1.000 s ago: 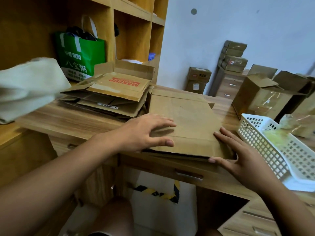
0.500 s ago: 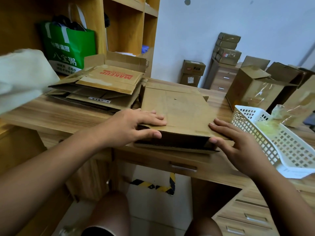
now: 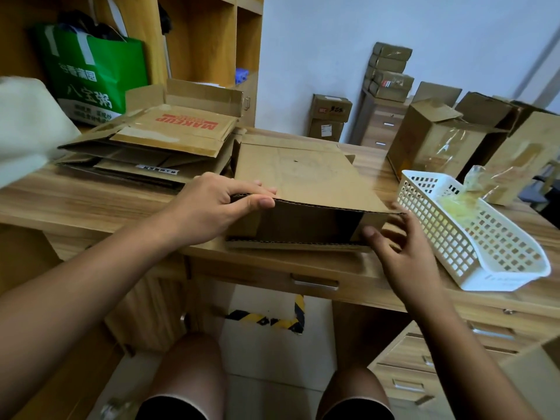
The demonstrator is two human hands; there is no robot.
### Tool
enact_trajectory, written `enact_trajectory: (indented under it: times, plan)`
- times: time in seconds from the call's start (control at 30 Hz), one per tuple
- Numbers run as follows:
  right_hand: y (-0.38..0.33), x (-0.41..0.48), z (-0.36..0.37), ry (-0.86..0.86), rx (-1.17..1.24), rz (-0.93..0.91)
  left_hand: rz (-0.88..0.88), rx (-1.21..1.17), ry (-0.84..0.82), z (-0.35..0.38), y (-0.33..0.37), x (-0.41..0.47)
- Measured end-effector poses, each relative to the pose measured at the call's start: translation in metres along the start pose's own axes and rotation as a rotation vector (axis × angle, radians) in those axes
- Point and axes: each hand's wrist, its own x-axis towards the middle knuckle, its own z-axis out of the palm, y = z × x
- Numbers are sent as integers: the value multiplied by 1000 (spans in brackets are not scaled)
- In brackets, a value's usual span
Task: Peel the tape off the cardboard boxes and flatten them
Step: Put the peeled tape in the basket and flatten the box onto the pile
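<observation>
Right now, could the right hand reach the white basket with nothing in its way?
Probably yes. The right hand is at the cardboard box's right end, and the white basket stands just beside it on the desk, with nothing between them.

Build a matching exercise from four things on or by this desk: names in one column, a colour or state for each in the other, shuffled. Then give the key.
Things
1. bag
2. basket
3. front box
4. left box

Descriptions
A. red lettering on its top face
B. white, with perforated walls
C. green, with white lettering
D. plain brown, near end gaping open

Pairs: 1-C, 2-B, 3-D, 4-A
</observation>
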Motion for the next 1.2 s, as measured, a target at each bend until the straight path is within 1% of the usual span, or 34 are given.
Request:
enact_trajectory:
  times: [0.07, 0.13, 0.17, 0.27, 0.33, 0.43, 0.63, 0.83, 1.0, 1.07, 1.2]
  plan:
    - [6, -3, 9, -2, 12, 102, -12, -1, 12, -1, 2, 2]
    - [11, -4, 13, -33, -24, 161, -17, -2, 28, -1, 3, 4]
    - [11, -2, 15, -44, -5, 177, -16, -2, 37, -1, 4, 4]
    - [6, 1, 13, -54, 209, 241, -10, -21, 73, -1, 9, 5]
    - [2, -1, 10, -92, 284, 251, -18, -51, 96, -1, 11, 6]
    - [1, -7, 5, -135, 307, 234, -22, -50, 126, 1, 12, 9]
    - [5, -16, 2, -135, 227, 177, -59, -31, 159, 4, 18, 7]
    - [8, -25, 10, -139, 48, 125, -79, -51, 172, 6, 22, 6]
    - [5, -22, 11, -92, -125, 107, -81, -39, 162, 7, 22, 4]
    - [1, -19, 7, -57, -156, 107, -78, -38, 160, 7, 22, 4]
    - [-7, -15, 8, -44, -188, 94, -76, -37, 163, 7, 22, 5]
